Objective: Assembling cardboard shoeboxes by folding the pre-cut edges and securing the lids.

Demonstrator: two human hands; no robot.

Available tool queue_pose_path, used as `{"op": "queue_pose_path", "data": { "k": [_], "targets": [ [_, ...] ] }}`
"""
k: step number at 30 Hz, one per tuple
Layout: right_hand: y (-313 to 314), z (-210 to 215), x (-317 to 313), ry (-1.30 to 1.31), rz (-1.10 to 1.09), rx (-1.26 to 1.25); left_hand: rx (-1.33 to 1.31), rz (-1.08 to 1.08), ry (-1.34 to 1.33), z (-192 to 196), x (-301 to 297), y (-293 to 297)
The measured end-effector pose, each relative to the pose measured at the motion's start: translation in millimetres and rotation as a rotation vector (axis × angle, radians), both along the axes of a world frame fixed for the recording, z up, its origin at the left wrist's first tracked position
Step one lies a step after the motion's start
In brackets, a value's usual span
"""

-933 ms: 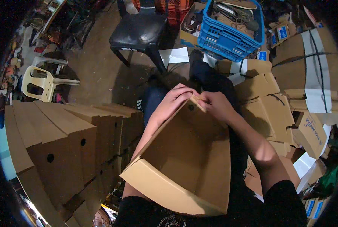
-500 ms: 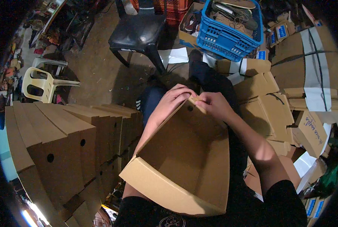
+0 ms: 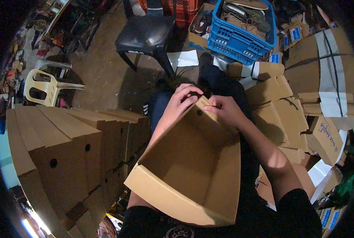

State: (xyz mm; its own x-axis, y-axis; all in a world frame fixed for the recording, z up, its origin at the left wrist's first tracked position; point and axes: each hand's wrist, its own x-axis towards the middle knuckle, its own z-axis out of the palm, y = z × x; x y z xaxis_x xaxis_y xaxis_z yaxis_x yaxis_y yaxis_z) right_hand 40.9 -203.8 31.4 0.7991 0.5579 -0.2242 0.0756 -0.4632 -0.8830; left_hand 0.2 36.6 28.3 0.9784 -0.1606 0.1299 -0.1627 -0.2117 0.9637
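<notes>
An open, lidless cardboard box (image 3: 181, 166) tilts across my lap, its inside facing up and its broad flap edge nearest my body. My left hand (image 3: 183, 99) curls over the far left corner, with the thumb inside and bent fingers outside. Close beside it, my right hand (image 3: 226, 111) pinches the folded rim of the far end wall between thumb and fingers. A small round hole shows in that wall just below the rim. The outer face of the far wall is hidden.
Stacked cardboard boxes (image 3: 66, 146) stand at my left. Flattened cardboard (image 3: 278, 115) and a strapped bundle (image 3: 306, 63) lie on the right. Ahead are a black plastic chair (image 3: 147, 35), a blue crate (image 3: 240, 41) of shoes and a cream plastic chair (image 3: 54, 95).
My left hand's fingers have lifted and loosened a little at the corner, uncovering more of the folded rim. My right hand stays pinched on the rim; the box has barely moved.
</notes>
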Motion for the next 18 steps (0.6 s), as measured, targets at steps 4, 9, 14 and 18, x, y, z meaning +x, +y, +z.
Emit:
{"op": "queue_pose_path", "data": {
  "k": [4, 9, 14, 18],
  "targets": [
    [-2.2, -8.2, 1.6, -0.025, 0.025, 0.068, -0.014, -0.070, 0.050, 3.2, 0.6, -1.6],
    [-2.4, -27.6, -4.4, 0.023, -0.072, 0.171, -0.175, -0.159, 0.296, 2.5, 1.5, -4.8],
    [-4.3, -2.9, -10.2, -0.118, -0.062, -0.031, -0.141, -0.153, 0.201, 8.1, 3.0, -1.2],
    [-40.8, 30.8, -0.1, 0.078, 0.232, -0.150, -0.126, -0.136, 0.189, 5.3, 1.8, 2.0]
  ]
}}
